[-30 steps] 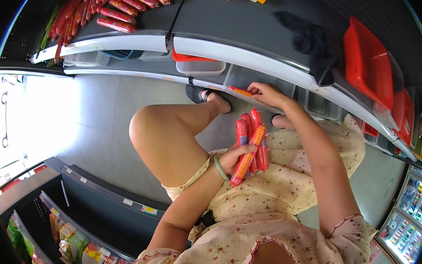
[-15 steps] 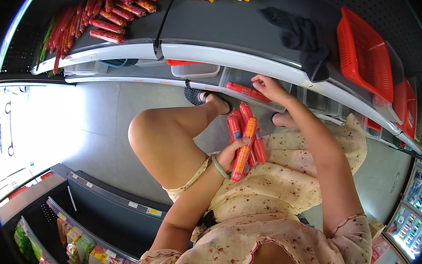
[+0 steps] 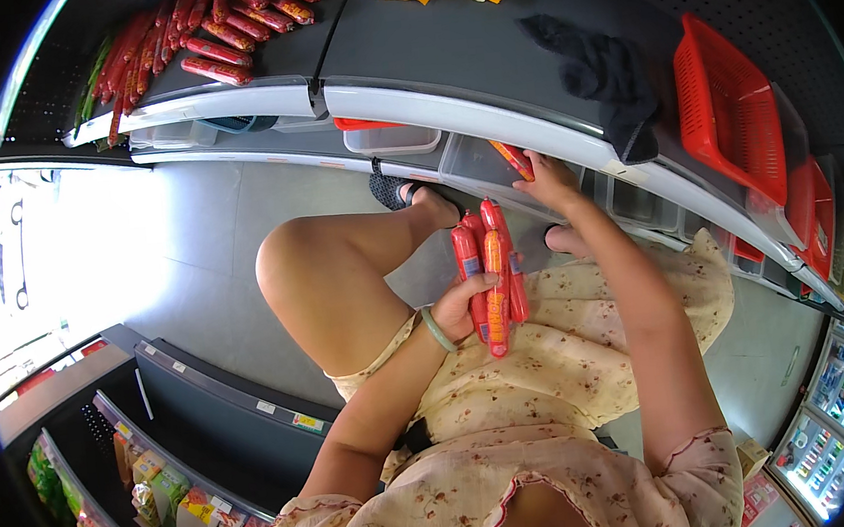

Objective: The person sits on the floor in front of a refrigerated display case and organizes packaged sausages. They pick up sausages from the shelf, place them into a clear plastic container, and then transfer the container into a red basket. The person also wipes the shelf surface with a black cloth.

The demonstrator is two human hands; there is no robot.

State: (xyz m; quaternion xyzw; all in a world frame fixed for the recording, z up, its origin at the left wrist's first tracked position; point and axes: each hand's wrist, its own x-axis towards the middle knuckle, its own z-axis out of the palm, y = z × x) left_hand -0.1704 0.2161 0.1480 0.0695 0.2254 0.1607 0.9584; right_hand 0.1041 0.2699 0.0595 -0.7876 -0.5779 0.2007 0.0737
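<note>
Gripping a bundle of red sausages in the left hand, closed snugly around the middle and lower part, with the thumb laid across the front one. Holding a single sausage by its near end in the right hand, at the clear plastic bin below the shelf; cannot tell whether lifted clear of the bin or lying against it.

Probably light apiece, somewhat heavier as a fistful. Likely firm but yielding — apt to bend or dent under a hard squeeze. Perhaps slippery too, judging by the glossy film, and liable to slide lengthwise out of a loose bundle. Best to take hold around the middle, thumb against fingers, rather than by the narrow gathered tips.

Looks slim, straight and shiny, bright red in the casing, with yellow-orange along the front one and a bluish patch on at least one other. Uneven at the tips, pointing away from the floral dress.

Farther out, at the shelf's left, a loose pile of similar sausages — and to the right, a dark cloth beside a red basket.
</note>
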